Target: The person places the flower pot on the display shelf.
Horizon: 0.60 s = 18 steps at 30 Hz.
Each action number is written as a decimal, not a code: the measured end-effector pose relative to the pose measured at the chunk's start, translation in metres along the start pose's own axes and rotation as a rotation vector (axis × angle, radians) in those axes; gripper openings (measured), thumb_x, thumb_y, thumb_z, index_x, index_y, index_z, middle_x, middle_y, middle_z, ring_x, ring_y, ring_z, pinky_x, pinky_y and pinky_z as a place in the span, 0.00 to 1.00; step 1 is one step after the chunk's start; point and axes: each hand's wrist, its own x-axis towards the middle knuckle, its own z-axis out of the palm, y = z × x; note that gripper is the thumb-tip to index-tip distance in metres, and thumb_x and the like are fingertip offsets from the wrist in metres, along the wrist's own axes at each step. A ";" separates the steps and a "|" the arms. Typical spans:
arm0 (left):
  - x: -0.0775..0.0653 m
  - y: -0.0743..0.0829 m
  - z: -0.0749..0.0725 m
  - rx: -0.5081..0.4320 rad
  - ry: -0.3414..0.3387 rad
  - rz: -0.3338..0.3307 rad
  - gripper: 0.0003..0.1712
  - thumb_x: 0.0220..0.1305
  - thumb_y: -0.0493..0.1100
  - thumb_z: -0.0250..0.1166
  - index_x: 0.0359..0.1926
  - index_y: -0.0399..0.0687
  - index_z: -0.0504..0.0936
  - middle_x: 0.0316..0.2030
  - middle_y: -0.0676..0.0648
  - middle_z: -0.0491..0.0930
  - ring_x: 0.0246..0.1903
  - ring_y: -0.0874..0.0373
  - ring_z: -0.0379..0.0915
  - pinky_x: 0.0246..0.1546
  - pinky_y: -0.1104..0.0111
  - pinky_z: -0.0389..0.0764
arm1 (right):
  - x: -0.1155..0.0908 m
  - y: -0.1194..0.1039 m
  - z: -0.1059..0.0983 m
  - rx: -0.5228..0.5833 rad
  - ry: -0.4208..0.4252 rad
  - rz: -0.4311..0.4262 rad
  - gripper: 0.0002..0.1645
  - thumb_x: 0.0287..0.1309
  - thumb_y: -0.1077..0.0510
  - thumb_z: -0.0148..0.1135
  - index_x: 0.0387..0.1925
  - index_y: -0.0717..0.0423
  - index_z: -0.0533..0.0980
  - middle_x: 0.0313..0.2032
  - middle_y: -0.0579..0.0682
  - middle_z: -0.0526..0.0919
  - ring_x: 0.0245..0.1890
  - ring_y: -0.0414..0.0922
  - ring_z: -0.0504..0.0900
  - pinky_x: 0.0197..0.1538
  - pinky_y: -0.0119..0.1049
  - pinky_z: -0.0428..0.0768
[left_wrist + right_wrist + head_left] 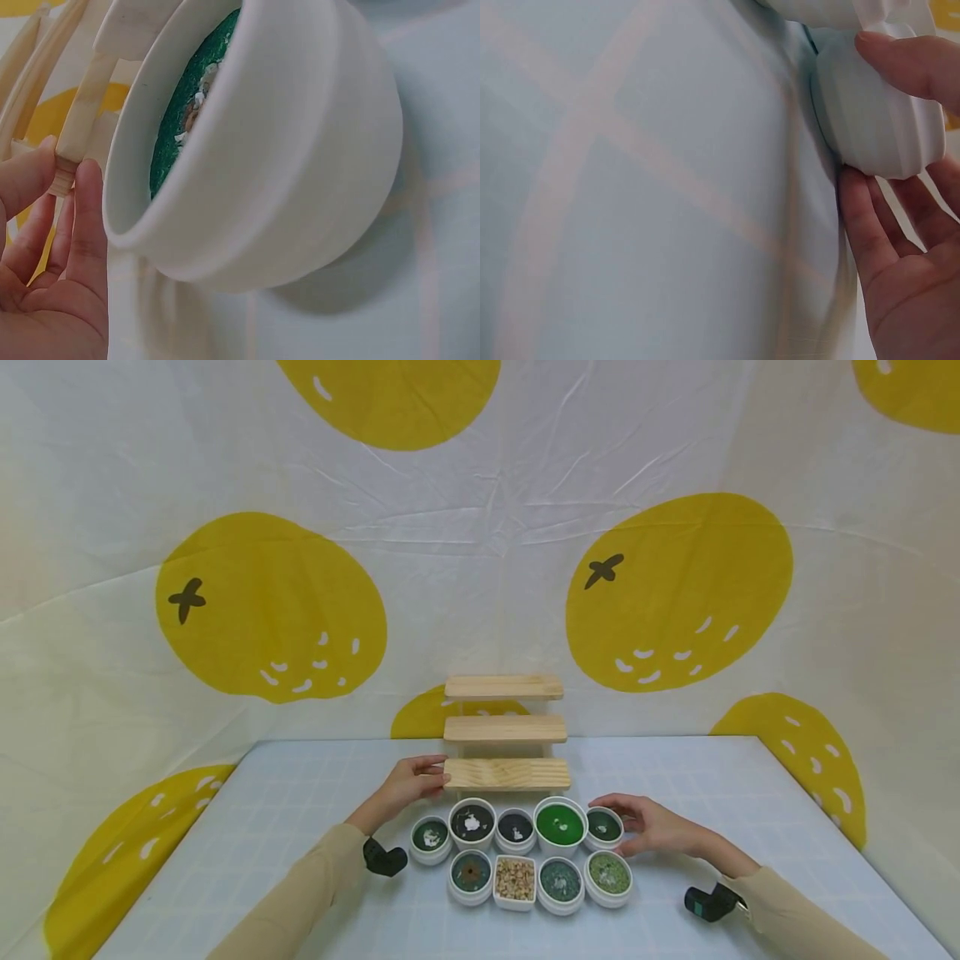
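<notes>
A wooden three-tier stand stands behind a group of small white bowls. My left hand pinches the left end of its lowest step; in the left wrist view, thumb and fingers lie on either side of the wooden end. A white bowl with a green filling stands large in front of that hand. My right hand holds the small white bowl with dark green filling at the right end of the back row. In the right wrist view its thumb and fingers lie around this bowl.
Other bowls crowd together: a large one with bright green filling, a large dark one and a speckled green one. A square dish of tan bits is in the front row. Behind the table hangs a fruit-print cloth.
</notes>
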 end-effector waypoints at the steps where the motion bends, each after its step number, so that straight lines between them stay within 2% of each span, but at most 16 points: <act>1: 0.000 0.000 0.000 0.002 -0.003 0.008 0.26 0.61 0.36 0.66 0.60 0.38 0.75 0.47 0.37 0.80 0.33 0.60 0.79 0.40 0.67 0.87 | 0.000 0.000 0.000 -0.003 0.005 0.005 0.39 0.50 0.61 0.69 0.62 0.69 0.65 0.59 0.72 0.69 0.55 0.25 0.71 0.57 0.17 0.72; 7: -0.001 0.001 -0.001 -0.005 -0.023 0.027 0.27 0.61 0.37 0.66 0.61 0.36 0.73 0.49 0.35 0.79 0.34 0.60 0.79 0.42 0.65 0.87 | 0.000 0.001 0.002 -0.008 0.045 0.035 0.38 0.49 0.60 0.71 0.61 0.65 0.66 0.58 0.67 0.71 0.53 0.27 0.73 0.56 0.18 0.74; 12: -0.001 0.000 -0.001 0.003 -0.019 0.018 0.27 0.61 0.38 0.66 0.61 0.36 0.73 0.48 0.36 0.79 0.34 0.60 0.79 0.42 0.66 0.87 | -0.001 0.000 0.002 -0.010 0.078 0.041 0.39 0.48 0.60 0.71 0.61 0.65 0.66 0.58 0.66 0.71 0.52 0.29 0.74 0.55 0.20 0.76; 18: -0.002 0.000 -0.001 -0.003 -0.018 0.022 0.26 0.61 0.37 0.66 0.61 0.36 0.74 0.48 0.36 0.79 0.34 0.60 0.79 0.42 0.66 0.87 | -0.001 -0.002 0.000 -0.056 0.118 0.037 0.37 0.47 0.59 0.73 0.59 0.63 0.68 0.56 0.64 0.74 0.51 0.30 0.75 0.54 0.21 0.77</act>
